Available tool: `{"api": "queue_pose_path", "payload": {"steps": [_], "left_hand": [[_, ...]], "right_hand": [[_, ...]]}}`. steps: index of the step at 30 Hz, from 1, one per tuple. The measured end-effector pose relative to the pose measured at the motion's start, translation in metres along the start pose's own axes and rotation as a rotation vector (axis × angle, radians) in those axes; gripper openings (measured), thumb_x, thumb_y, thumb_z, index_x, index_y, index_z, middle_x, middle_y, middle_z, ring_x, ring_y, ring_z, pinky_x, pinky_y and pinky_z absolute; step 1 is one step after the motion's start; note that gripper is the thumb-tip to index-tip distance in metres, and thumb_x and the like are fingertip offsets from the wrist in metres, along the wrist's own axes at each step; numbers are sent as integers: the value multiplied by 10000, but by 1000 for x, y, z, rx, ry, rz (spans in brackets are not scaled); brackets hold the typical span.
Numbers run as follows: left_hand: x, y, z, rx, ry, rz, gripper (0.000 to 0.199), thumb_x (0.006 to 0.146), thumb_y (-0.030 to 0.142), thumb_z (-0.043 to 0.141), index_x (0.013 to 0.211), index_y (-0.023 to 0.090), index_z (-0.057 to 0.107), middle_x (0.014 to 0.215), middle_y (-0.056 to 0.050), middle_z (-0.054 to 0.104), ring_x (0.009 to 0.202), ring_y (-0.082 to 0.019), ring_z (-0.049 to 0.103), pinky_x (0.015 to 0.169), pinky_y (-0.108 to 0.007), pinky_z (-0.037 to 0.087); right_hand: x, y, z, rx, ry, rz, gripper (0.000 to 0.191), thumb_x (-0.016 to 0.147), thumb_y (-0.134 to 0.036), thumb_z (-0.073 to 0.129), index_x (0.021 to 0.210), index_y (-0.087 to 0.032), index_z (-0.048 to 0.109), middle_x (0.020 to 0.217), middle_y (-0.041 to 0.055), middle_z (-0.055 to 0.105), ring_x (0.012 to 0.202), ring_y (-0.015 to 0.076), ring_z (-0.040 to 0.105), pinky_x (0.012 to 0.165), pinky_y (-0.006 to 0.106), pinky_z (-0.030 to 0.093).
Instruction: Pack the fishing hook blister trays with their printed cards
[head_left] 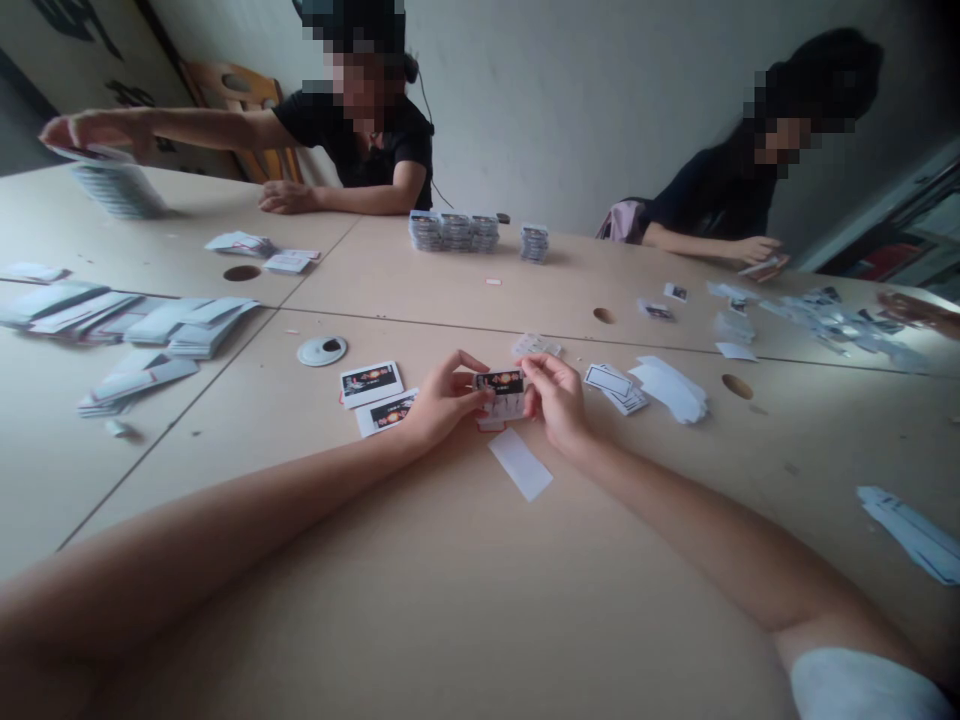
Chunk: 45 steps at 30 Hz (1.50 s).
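A small packet (500, 392) with a black printed top is held between my two hands above the table. My left hand (444, 400) grips its left side, the thumb across its front. The fingers of my right hand (556, 398) pinch its upper right corner. Just below lies a blank white slip (521, 464), and a red-edged piece (492, 426) shows under the packet. Left of my left hand are two black-and-white printed cards (370, 384), the lower one partly covered by that hand. Black-framed labels (616, 386) lie to the right of my right hand.
White papers (670, 390) lie right of the labels, and envelope stacks (142, 320) at left. A round disc (322, 350) sits left of centre. Packet stacks (454, 232) stand farther back. Two people (367, 140) sit across the table (465, 600); another hand (919, 312) shows at right.
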<state>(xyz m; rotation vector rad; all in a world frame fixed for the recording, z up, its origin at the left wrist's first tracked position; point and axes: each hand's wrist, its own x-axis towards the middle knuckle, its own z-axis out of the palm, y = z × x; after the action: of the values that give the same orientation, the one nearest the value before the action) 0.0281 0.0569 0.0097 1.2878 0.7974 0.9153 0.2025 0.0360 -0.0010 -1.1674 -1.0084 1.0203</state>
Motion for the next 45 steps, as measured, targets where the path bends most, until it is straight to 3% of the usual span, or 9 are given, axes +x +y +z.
{"api": "queue_pose_path", "payload": {"steps": [5, 14, 23, 27, 33, 39, 42, 45], "left_hand": [[2, -3, -1, 31, -17, 0, 391, 732, 251, 773, 999, 178, 496, 840, -32, 714, 688, -138, 660, 586, -227, 513], [5, -6, -4, 124, -20, 12, 295, 786, 252, 685, 986, 185, 478, 745, 11, 646, 610, -120, 607, 523, -214, 490], [8, -11, -8, 128, -64, 4, 338, 762, 245, 704, 988, 202, 456, 690, 25, 643, 544, -135, 605, 499, -233, 485], [9, -11, -10, 101, -9, 7, 295, 757, 240, 707, 979, 180, 523, 778, -8, 668, 603, -117, 604, 538, -218, 481], [6, -8, -7, 93, 82, 41, 291, 744, 175, 621, 1035, 168, 612, 897, -37, 676, 702, -129, 628, 567, -215, 496], [-3, 8, -5, 147, 169, 87, 312, 777, 269, 619, 1076, 180, 612, 973, -76, 699, 842, -183, 681, 593, -239, 541], [2, 21, -16, 211, 261, 96, 385, 815, 324, 592, 1178, 201, 558, 954, -62, 703, 836, -167, 692, 578, -206, 502], [18, 32, -41, 320, 328, 71, 378, 822, 322, 569, 1174, 184, 581, 925, -60, 708, 756, -141, 686, 506, -170, 400]], "right_hand": [[0, 2, -1, -15, -30, -3, 349, 808, -542, 638, 830, -194, 625, 658, -30, 592, 364, 54, 427, 368, 216, 297], [2, 5, -1, -146, -136, -13, 276, 718, -362, 743, 932, -199, 682, 982, 26, 659, 454, 43, 467, 410, 215, 359], [3, 5, -2, -143, -157, -8, 226, 751, -320, 572, 899, -190, 683, 633, -34, 576, 393, 66, 404, 414, 228, 331], [3, 6, -2, -128, -140, 10, 286, 726, -284, 509, 936, -190, 680, 536, -57, 520, 398, 84, 433, 422, 220, 344], [2, 8, 1, -98, -91, -27, 333, 679, -255, 549, 992, -197, 645, 995, 29, 681, 432, 53, 506, 416, 222, 397], [-2, 6, 3, -53, -57, -82, 320, 782, -388, 632, 1042, -208, 581, 969, 29, 647, 420, 77, 549, 400, 233, 406], [-3, 7, 3, -43, -72, -79, 309, 813, -443, 641, 1002, -205, 585, 896, 14, 647, 415, 77, 537, 393, 221, 387], [-3, 9, 2, -46, -100, -62, 289, 810, -454, 653, 929, -197, 600, 860, 3, 650, 432, 73, 542, 406, 209, 393]]}}
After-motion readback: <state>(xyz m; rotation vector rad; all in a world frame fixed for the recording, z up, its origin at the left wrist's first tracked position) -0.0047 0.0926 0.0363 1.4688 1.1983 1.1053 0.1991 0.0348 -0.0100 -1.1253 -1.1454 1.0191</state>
